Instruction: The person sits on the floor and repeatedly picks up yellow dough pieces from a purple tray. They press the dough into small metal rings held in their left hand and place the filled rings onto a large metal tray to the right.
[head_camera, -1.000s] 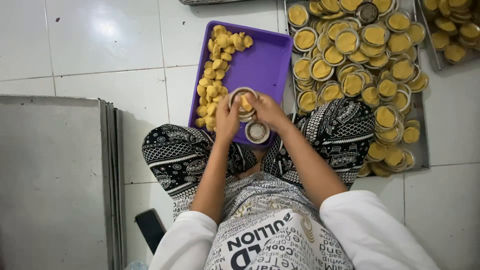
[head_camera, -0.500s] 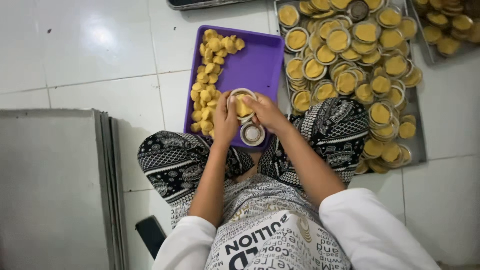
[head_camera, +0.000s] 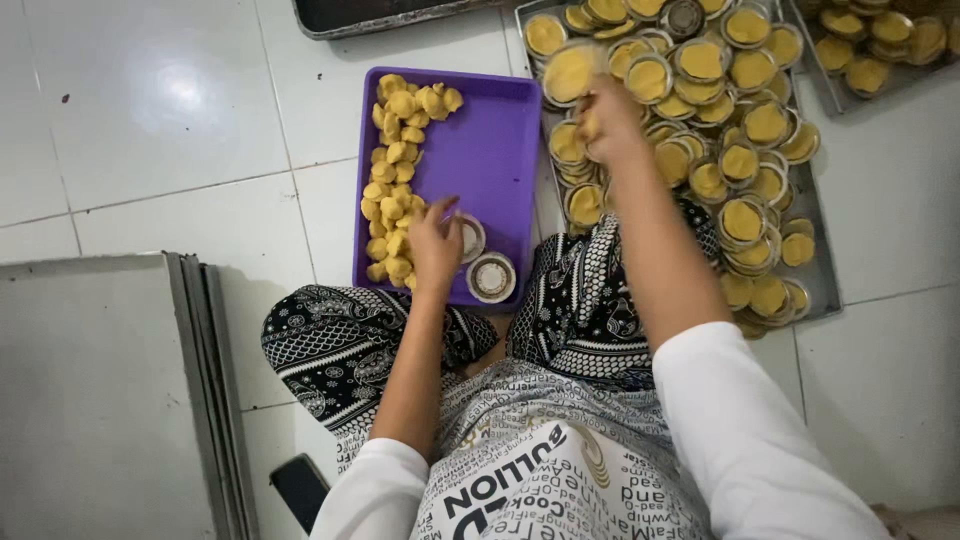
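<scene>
A purple tray (head_camera: 490, 150) lies on the tiled floor in front of my crossed legs. Yellow dough balls (head_camera: 395, 180) run down its left side. My left hand (head_camera: 435, 245) rests on the tray, fingers apart, touching the dough balls, next to two small round metal moulds (head_camera: 491, 277). My right hand (head_camera: 605, 115) is stretched out over a metal tray (head_camera: 825, 285) stacked with several dough-filled moulds (head_camera: 745, 130). It holds a filled mould (head_camera: 572, 72), which looks blurred.
Flat grey metal trays (head_camera: 100, 400) are stacked at my left. A dark tray (head_camera: 380, 15) lies at the top edge. Another tray of filled moulds (head_camera: 880, 45) sits at the top right. A black phone (head_camera: 300, 490) lies by my left knee.
Both hands were together pressing dough into a mould over the purple tray. My right hand has carried the filled mould out to the metal tray. My left hand has dropped toward the dough balls.
</scene>
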